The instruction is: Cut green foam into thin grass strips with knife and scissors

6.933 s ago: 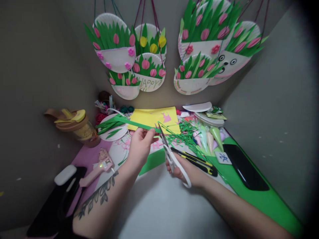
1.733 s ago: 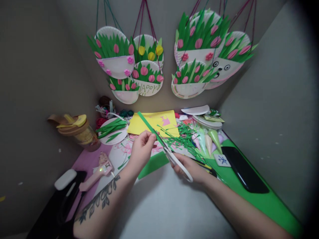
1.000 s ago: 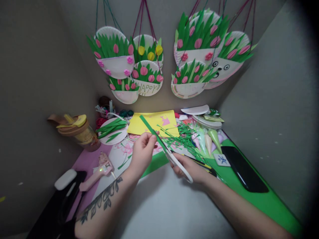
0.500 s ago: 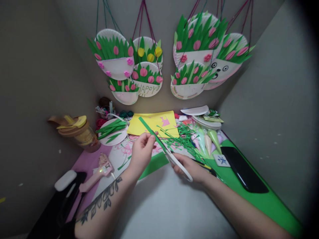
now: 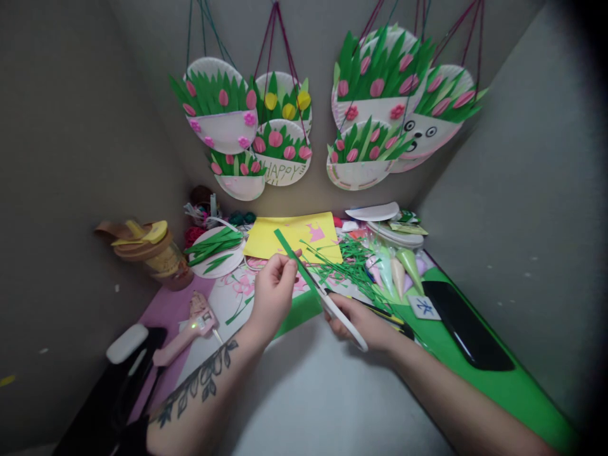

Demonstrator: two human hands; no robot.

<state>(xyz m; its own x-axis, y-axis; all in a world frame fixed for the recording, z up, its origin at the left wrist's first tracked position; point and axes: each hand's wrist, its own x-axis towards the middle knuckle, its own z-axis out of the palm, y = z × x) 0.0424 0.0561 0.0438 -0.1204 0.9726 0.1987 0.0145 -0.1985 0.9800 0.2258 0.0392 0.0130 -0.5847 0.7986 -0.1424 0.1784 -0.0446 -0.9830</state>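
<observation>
Between thumb and fingers, my left hand (image 5: 275,285) pinches a narrow green paper strip (image 5: 284,241), which slants from upper left to lower right. My right hand (image 5: 358,320) is closed round the white handles of a pair of scissors (image 5: 342,318). The scissor blades lie along the strip just right of my left fingers; whether they are apart I cannot make out. Under my wrists lies a wider piece of green paper (image 5: 300,315), partly hidden by my left hand. Beyond my hands is a yellow sheet (image 5: 266,234) with pink scraps, beside a heap of thin green paper cuttings (image 5: 356,259).
A white paper plate (image 5: 202,266) carries green leaf shapes. On the left are a pink glue gun (image 5: 185,335) and a lidded cup (image 5: 164,259). A black tray (image 5: 468,326) and piping bags (image 5: 399,272) lie right. Decorated paper-plate baskets (image 5: 223,133) hang behind.
The green strip's far end has shifted slightly right and down, and the strip stands a little steeper. My right hand keeps hold of the scissors. The whole view has shifted slightly.
</observation>
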